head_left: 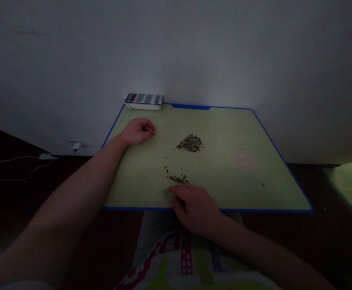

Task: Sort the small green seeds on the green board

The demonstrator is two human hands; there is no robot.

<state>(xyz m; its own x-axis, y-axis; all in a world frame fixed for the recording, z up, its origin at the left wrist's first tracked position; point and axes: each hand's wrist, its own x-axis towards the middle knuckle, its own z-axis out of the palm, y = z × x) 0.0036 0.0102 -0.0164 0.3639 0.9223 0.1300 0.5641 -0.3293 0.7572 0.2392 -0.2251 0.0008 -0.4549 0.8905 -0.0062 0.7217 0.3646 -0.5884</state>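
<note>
A small green table with a blue rim (224,189) stands against a pale wall. A heap of dark mixed grains (190,143) lies near its middle, and a smaller cluster of green grains (177,178) lies closer to me. My right hand (194,207) rests at the front edge with its fingertips pinched together beside that small cluster. My left hand (138,131) lies on the far left of the table, fingers curled into a loose fist; what is in it is hidden. A faint patch of pale grains (244,158) sits to the right.
A phone on a white stand (144,101) sits at the table's back left corner against the wall. A charger and cable (47,156) lie on the dark floor to the left. Patterned cloth (188,262) covers my lap below the table edge.
</note>
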